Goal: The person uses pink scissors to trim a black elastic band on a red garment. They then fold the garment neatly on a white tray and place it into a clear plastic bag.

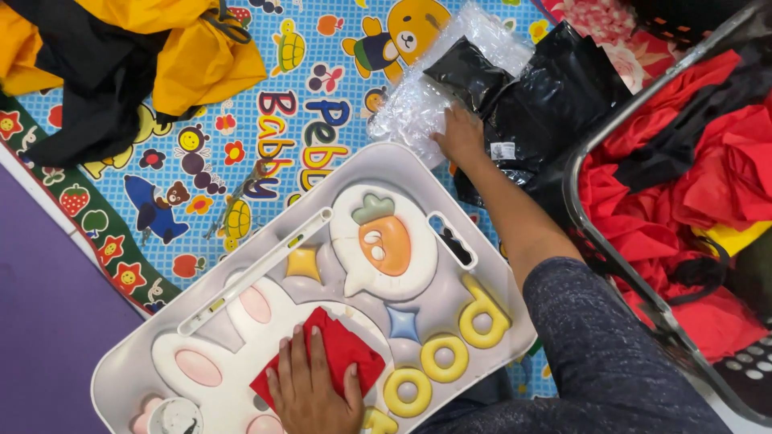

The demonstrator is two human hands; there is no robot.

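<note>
My left hand [312, 394] lies flat on a folded red cloth [342, 350] that rests on a white plastic tray-table [241, 321] with raised rabbit, carrot and yellow letter shapes. My right hand [462, 137] reaches forward across the tray's far edge and presses on a clear crinkled plastic bag [418, 104] lying on the play mat. A stack of glossy black plastic bags [539, 104] lies right beside that hand. I cannot tell whether the right fingers are gripping the clear bag or only resting on it.
A basket [595, 233] at the right holds red, black and yellow fabric [708, 185]. A heap of yellow and black garments [129, 56] lies at the top left on the colourful cartoon play mat [241, 120]. Purple floor [48, 321] shows at the left.
</note>
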